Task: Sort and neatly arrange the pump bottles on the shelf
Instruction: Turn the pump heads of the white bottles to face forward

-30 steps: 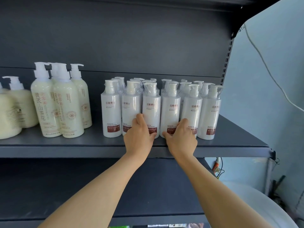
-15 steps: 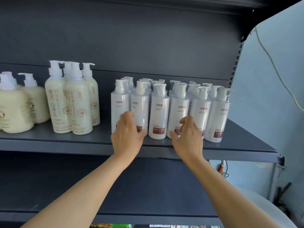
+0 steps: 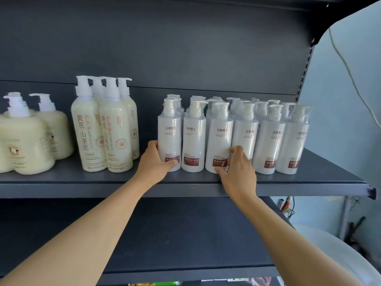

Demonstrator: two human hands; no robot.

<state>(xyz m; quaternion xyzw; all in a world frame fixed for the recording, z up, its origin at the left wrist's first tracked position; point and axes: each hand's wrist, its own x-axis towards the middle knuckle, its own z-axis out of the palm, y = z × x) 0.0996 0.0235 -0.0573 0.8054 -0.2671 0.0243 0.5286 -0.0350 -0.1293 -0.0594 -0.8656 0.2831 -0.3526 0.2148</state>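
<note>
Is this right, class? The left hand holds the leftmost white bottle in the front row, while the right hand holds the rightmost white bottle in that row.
Not quite. In the head view the left hand does hold the leftmost white bottle, but the right hand holds the third white bottle from the left, not the rightmost.

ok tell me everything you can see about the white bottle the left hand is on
The leftmost front-row white bottle is a slim white plastic cylinder with a white pump head under clear shrink wrap, small dark characters on its upper body and a red-brown label band near the base. It stands upright on the dark shelf, close beside the next white bottle; whether they touch is unclear. The left hand grips its lower part, thumb across the front, fingers round its left side.
</note>
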